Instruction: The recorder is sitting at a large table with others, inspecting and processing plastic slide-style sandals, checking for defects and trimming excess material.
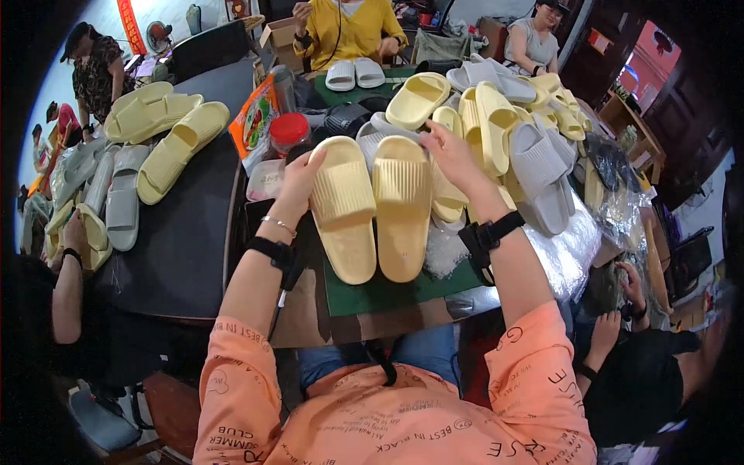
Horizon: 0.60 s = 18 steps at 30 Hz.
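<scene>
Left grip (294, 182): closed on the upper outer edge of the left slipper (341, 217), fingers mostly hidden behind.
Right grip (453, 155): closed at the upper outer edge of the right slipper (401, 209), hold partly hidden.
Slippers in hand: pale yellow, smooth and rubbery-looking, straps finely ribbed; side by side, toes away, soles rounded, above a green mat (356, 302).
Beside the right slipper: crumpled clear plastic (446, 256), partly covered.
Just beyond: a loose yellow slipper (418, 101), near the right fingers; a red-lidded jar (290, 133) and a glossy orange bag (256, 120) to the left.
To the right: heaped yellow slippers (496, 132) and grey slippers (537, 159), crowding the counter (310, 329); below them, a shiny silver sheet (554, 256), creased.
Left counter (186, 256): dark, matte, bearing more yellow and grey pairs.
Far side: a co-worker in a yellow top (356, 35), behind a light grey pair (355, 75).
</scene>
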Each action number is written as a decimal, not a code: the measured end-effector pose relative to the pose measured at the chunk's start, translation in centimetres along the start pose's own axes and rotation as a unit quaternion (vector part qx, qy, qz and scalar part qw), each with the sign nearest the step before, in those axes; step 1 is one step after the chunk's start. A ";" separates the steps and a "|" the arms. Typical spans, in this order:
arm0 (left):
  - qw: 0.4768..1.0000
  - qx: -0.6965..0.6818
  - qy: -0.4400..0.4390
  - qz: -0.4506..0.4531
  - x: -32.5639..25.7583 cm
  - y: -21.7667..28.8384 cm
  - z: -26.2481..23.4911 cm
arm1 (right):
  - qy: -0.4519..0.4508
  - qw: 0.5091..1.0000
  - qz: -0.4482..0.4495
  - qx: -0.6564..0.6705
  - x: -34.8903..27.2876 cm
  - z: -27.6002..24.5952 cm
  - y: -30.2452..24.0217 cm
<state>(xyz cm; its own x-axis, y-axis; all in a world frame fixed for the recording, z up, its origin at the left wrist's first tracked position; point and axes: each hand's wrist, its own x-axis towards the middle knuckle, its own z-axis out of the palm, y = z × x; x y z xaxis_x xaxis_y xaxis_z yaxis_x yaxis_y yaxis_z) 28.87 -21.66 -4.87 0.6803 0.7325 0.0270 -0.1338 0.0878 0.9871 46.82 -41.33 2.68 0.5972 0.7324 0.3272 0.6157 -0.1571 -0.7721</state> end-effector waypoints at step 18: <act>0.811 0.551 -0.069 0.184 -12.6 -4.6 7.4 | 0.080 0.961 0.256 -0.071 -19.6 -0.5 9.3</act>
<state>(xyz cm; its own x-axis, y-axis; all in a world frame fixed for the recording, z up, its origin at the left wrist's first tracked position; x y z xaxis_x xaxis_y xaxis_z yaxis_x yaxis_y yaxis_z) 26.25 -36.27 -8.53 0.8252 0.4826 0.2936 0.3269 -0.8318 0.4486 41.16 -57.48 -10.61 0.9051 0.4250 0.0136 0.2779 -0.5671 -0.7754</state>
